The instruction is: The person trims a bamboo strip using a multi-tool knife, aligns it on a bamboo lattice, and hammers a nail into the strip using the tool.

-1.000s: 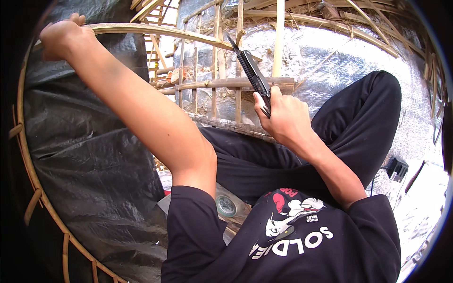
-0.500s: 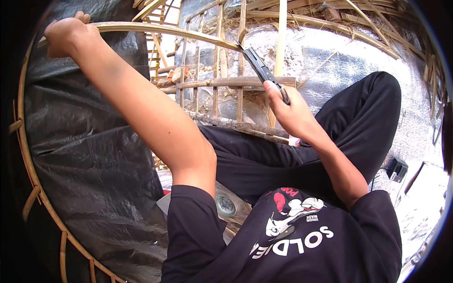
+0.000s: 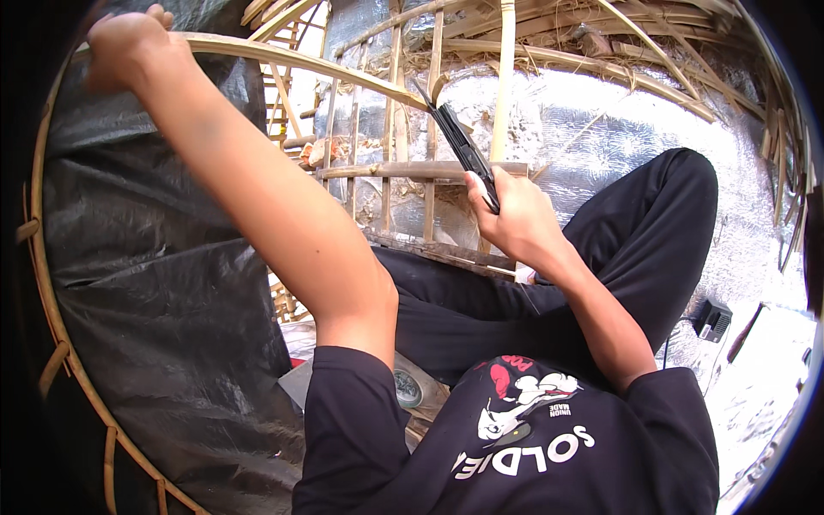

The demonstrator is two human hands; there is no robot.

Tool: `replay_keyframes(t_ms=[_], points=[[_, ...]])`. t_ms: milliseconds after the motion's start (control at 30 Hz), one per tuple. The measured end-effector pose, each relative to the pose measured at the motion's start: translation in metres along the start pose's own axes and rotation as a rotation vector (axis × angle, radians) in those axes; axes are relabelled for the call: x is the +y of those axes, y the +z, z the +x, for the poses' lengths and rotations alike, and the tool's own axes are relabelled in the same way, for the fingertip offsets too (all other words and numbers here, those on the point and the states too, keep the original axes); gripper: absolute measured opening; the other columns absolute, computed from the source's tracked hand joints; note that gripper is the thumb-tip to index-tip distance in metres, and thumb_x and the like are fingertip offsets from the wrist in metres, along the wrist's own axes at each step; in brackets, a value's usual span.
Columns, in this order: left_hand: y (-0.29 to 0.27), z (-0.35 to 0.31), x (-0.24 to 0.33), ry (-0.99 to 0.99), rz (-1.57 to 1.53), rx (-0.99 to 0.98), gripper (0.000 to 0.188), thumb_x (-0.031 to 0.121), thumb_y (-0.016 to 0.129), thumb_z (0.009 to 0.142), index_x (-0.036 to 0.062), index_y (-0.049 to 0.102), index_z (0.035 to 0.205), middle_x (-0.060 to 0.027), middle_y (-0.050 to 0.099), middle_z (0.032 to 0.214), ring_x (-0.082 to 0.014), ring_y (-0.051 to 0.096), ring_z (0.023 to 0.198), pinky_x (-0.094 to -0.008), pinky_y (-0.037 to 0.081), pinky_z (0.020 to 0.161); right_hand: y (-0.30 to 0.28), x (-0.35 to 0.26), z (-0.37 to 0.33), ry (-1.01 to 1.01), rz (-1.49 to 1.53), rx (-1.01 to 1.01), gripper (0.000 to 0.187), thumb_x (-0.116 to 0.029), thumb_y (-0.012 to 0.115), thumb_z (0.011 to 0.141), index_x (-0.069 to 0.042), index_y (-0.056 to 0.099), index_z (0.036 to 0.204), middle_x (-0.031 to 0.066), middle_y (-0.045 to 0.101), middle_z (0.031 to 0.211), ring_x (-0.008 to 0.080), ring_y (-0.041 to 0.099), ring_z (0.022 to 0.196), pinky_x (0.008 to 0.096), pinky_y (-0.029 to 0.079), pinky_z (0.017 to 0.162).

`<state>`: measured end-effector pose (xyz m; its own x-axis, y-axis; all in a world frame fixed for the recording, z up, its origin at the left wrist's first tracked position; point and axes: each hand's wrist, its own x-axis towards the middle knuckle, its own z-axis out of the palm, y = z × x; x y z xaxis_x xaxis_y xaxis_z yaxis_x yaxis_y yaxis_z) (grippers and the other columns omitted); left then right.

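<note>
At the far upper left, my left hand [image 3: 133, 53] is closed around a long, pale bamboo strip [image 3: 300, 60]. The strip runs from that hand to the right and slopes down a little. My right hand [image 3: 519, 215], near the upper middle, grips a long, narrow black hand tool [image 3: 461, 142]; its exact kind is hard to make out. The tool tilts up to the left, and its far tip meets the right end of the strip. Thin slivers stand out around that tip. My left fingers are partly hidden behind the wrist and blurred.
Beyond my legs lies a bamboo lattice [image 3: 429, 170] on silvery sheeting. Loose bamboo strips [image 3: 592, 64] are heaped at the back. Black plastic sheeting [image 3: 154, 309] hangs on the left, a round container [image 3: 408, 390] sits by my left sleeve, and a small black box [image 3: 712, 319] lies right.
My right hand and the tool have shifted slightly left and down. The strip's right end has moved a little left and lower with the tool's tip. Both hands keep their holds.
</note>
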<state>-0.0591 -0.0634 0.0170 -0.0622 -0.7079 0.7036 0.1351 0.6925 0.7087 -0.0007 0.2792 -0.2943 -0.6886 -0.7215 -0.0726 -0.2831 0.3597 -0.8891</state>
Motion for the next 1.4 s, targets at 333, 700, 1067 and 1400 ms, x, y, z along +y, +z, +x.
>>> replay_keyframes(t_ms=[333,700,1067,1400], points=[[0.013,-0.025,0.022,-0.046,-0.046,0.062,0.034,0.004,0.053,0.088,-0.0178,0.038,0.111,-0.0274,0.058,0.085,-0.0324,0.065,0.059,-0.0413,0.057,0.056,-0.018,-0.005,0.001,0.129,0.074,-0.078,0.048,-0.04,0.052,0.102,0.001,0.059,0.079,0.022,0.061,0.065,0.034,0.066,0.064,0.0463,0.049,0.063],[0.009,-0.06,0.031,-0.008,-0.108,0.042,0.028,0.029,0.053,0.092,0.0021,0.057,0.086,-0.0108,0.057,0.074,-0.0209,0.056,0.051,-0.0326,0.042,0.043,-0.028,-0.026,-0.026,-0.174,0.714,0.251,0.045,-0.036,0.039,0.108,-0.008,0.039,0.073,-0.0065,0.033,0.058,0.0038,0.027,0.052,0.0255,0.02,0.049],[-0.002,-0.029,0.014,-0.068,-0.018,0.065,0.027,0.004,0.048,0.093,-0.0198,0.045,0.106,-0.0209,0.056,0.084,-0.0342,0.067,0.063,-0.044,0.061,0.064,-0.023,-0.022,-0.008,0.297,0.319,-0.065,0.048,-0.035,0.053,0.103,0.004,0.058,0.076,0.0176,0.048,0.053,0.0246,0.05,0.047,0.0429,0.037,0.051],[0.0,-0.047,0.024,-0.082,-0.036,0.08,0.028,0.006,0.044,0.095,-0.0186,0.045,0.109,-0.0211,0.057,0.087,-0.0337,0.067,0.064,-0.0437,0.061,0.066,0.008,-0.009,-0.014,0.14,0.334,0.003,0.033,-0.025,0.053,0.103,0.002,0.054,0.084,0.0247,0.052,0.058,0.0408,0.05,0.049,0.0466,0.039,0.053]])
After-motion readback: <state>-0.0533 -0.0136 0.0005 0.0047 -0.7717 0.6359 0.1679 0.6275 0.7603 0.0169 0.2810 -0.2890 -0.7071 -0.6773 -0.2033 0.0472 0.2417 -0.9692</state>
